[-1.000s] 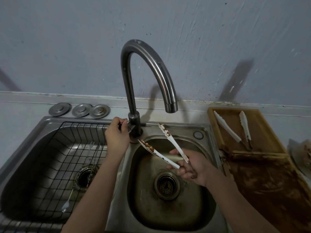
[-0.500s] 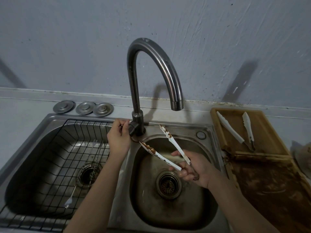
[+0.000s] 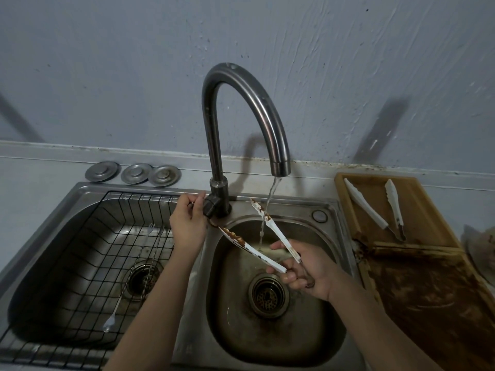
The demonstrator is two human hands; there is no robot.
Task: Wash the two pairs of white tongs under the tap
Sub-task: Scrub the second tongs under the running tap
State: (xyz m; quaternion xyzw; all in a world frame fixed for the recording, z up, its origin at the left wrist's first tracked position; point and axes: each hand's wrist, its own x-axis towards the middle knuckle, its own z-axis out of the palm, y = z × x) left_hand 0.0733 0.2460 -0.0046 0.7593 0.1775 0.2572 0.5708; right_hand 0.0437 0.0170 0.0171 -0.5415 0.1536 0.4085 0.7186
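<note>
1. Water is running: a thin stream [image 3: 268, 207] drops from the spout of the curved tap [image 3: 242, 103] into the right sink basin [image 3: 329, 330].
2. The left hand [image 3: 188, 223] sits at the tap's base, fingers curled round the small lever [image 3: 207, 207].
3. The right hand [image 3: 305, 266] grips the hinge end of the dirty tongs [image 3: 263, 236] over the right basin, fingers wrapped round the handle.
4. Those tongs are spread in a V, both white arms smeared brown; the stream falls just beside the far arm, between the two arms.
5. The second tongs [image 3: 375, 207] lie on the wooden board [image 3: 428, 199] on the worktop to the right, well apart from the tap, arms splayed.
6. In the left basin, a wire rack [image 3: 80, 236] holds a long spoon [image 3: 117, 309] and a thin fork.
7. Three metal plugs [image 3: 132, 173] sit in a row behind the left basin.
</note>
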